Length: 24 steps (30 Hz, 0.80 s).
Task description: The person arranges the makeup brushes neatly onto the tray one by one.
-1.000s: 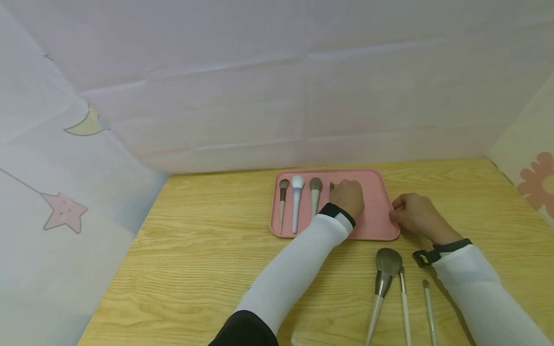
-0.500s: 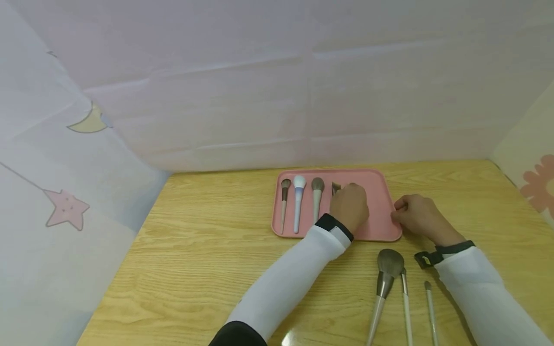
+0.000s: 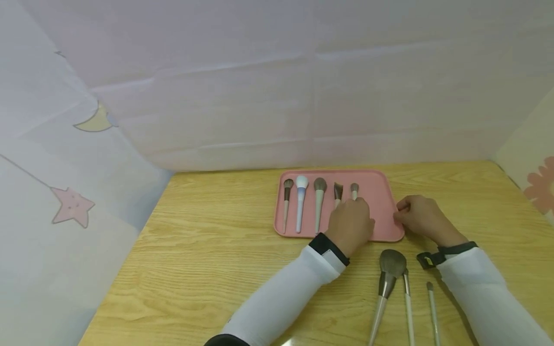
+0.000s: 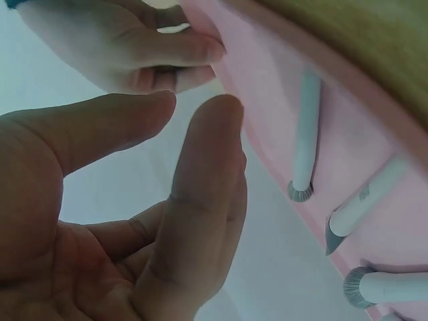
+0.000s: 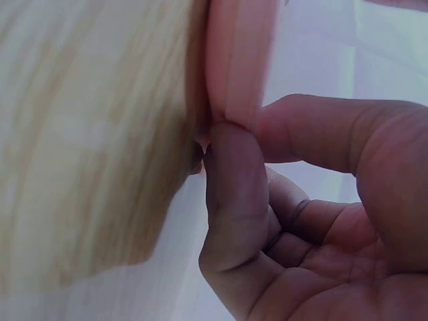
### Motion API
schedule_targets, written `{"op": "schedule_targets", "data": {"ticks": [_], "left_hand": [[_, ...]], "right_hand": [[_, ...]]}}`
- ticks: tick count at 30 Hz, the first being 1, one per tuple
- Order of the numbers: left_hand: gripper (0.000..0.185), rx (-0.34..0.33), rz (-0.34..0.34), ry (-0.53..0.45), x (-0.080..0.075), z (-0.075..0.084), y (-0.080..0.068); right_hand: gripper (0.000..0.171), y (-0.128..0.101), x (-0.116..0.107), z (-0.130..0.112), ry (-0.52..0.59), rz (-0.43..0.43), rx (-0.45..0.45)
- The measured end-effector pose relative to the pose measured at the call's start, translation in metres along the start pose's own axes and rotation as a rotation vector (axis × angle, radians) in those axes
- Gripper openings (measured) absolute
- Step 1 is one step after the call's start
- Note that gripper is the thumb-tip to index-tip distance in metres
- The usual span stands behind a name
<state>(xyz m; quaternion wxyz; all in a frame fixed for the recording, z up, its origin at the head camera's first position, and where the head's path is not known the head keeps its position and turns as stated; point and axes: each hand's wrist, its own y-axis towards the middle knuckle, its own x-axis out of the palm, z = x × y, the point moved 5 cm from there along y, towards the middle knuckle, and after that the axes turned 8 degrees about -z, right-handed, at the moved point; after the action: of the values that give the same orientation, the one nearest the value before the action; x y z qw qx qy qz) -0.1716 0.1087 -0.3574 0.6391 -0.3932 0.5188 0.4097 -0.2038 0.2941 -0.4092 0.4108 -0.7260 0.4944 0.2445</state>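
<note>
My left hand (image 3: 351,225) hovers over the front of a pink tray (image 3: 375,192). In the left wrist view, the thumb and fingers (image 4: 207,154) are apart with nothing between them. Makeup brushes lie side by side in the tray: a dark-ferruled one (image 3: 286,197), a white one (image 3: 300,197), a fluffy grey one (image 3: 319,197), an angled one (image 3: 338,191) and a small round one (image 3: 355,187). The hand hides the last two handles in the head view. My right hand (image 3: 421,217) pinches the tray's right rim (image 5: 241,67) between thumb and fingers.
On the wooden table (image 3: 195,235), nearer to me, lie a large fluffy brush (image 3: 391,264), a thin brush (image 3: 408,298) and a short-tipped thin brush (image 3: 433,307). A pale wall covering (image 3: 242,120) stands behind the table.
My left hand has drawn back toward me across the tray, uncovering the heads of the angled brush and the small round brush. My right hand keeps its place at the rim.
</note>
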Motion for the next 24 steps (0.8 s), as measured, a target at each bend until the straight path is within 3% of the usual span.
{"op": "schedule_targets", "data": {"ticks": [11,24], "left_hand": [[0.028,0.024,-0.039,-0.096,0.005,-0.001,-0.033],[0.029,0.045,-0.045,-0.056,0.018,-0.007,-0.060]], "right_hand": [[0.039,-0.001,-0.001,0.000,-0.027,0.010,-0.008],[0.038,0.003,-0.001,0.003,-0.033,0.017,-0.037]]}}
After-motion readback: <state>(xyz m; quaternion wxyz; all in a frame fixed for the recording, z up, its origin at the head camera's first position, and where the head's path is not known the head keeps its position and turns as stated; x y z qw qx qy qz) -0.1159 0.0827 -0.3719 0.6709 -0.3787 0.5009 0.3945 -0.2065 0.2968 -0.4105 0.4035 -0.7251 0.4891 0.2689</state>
